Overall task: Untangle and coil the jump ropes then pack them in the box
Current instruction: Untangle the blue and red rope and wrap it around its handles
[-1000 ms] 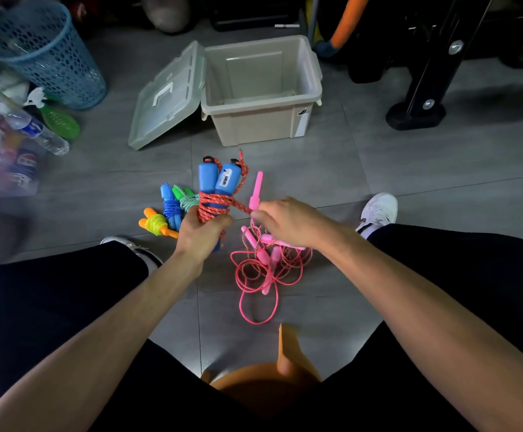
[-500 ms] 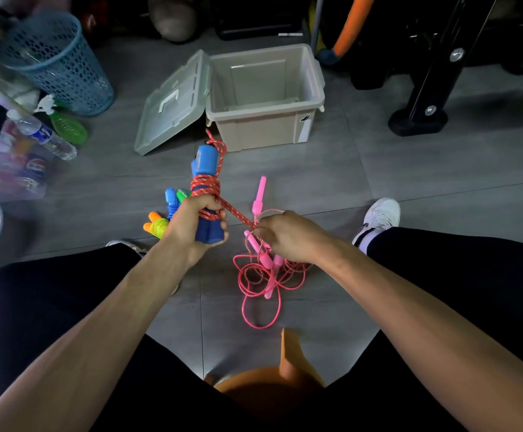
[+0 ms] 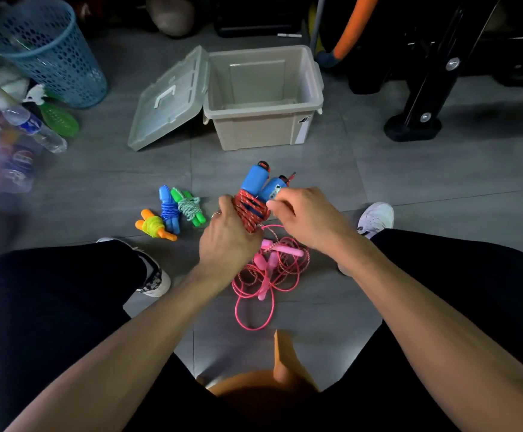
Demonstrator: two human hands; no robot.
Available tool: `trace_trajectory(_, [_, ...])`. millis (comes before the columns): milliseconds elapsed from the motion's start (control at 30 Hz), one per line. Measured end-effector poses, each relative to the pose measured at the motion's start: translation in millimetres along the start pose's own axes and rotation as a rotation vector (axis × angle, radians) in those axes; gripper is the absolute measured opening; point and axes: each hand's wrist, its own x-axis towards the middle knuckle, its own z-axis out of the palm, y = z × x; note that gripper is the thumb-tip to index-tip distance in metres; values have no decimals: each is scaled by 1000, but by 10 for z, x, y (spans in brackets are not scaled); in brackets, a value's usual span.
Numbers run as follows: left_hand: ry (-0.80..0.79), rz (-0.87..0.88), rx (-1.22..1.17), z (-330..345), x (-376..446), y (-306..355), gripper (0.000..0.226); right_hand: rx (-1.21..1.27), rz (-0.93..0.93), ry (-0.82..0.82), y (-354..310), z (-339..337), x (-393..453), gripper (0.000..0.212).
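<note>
**Red rope bundle in both hands, box open beyond**

We grip the red jump rope (image 3: 251, 210) in our left hand (image 3: 227, 238), fingers curled round its wound cord, with the two blue handles (image 3: 261, 183) sticking up past the knuckles. Our right hand (image 3: 305, 218) meets the bundle from the other side, its fingertips pinching at the cord beside the nearer blue handle. That handle carries a small pale label, but our fingers cover part of it and the writing is too small to read.

Just below both hands, on the floor, lies the pink jump rope (image 3: 266, 275), loose and tangled; we cannot tell how many pink handles sit in the knot, since our right wrist hides its upper edge. To the left of our left hand three coiled ropes lie side by side: green (image 3: 188, 207), blue (image 3: 168, 208) and orange-yellow (image 3: 154, 227).

Beyond the hands stands the beige box (image 3: 263, 132), its lid (image 3: 168, 98) swung open to the left. A white sticker on its front corner shows a dark mark we cannot read.

Far left of our left hand a water bottle (image 3: 32, 126) lies with a blue label, blurred, near a blue mesh basket (image 3: 51, 54) cut off by the frame edge.
</note>
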Motion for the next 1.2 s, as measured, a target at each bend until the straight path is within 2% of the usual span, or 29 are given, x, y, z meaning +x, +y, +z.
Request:
trace_trajectory(133, [30,153,-44,-21,-98,52,52,82,-11,184,-55,30,24,36])
trace_trajectory(233, [49,190,-40,-66,-118,45,56,244,43,274,-43,33,54,26])
trace_trajectory(367, [65,187,-103,-111,-190,61,56,645,150,290,-83,71,21,9])
trace_trajectory(500, [82,131,-144,-149,-204,61,51,796,124,295,-132,126,-10,5])
trace_trajectory(600, [89,126,-165,-177,-207,46,49,684,34,304,-160,165,-39,8])
trace_trajectory(833, [111,138,-160,-186,-215,67,53,290,-84,535,-227,259,-69,15])
trace_trajectory(967, [112,138,-139,-208,-185,59,56,129,-193,481,-226,279,-87,18])
trace_trajectory(1200, [129,151,-119,-251,-171,27,54,77,-179,331,-255,235,-69,24])
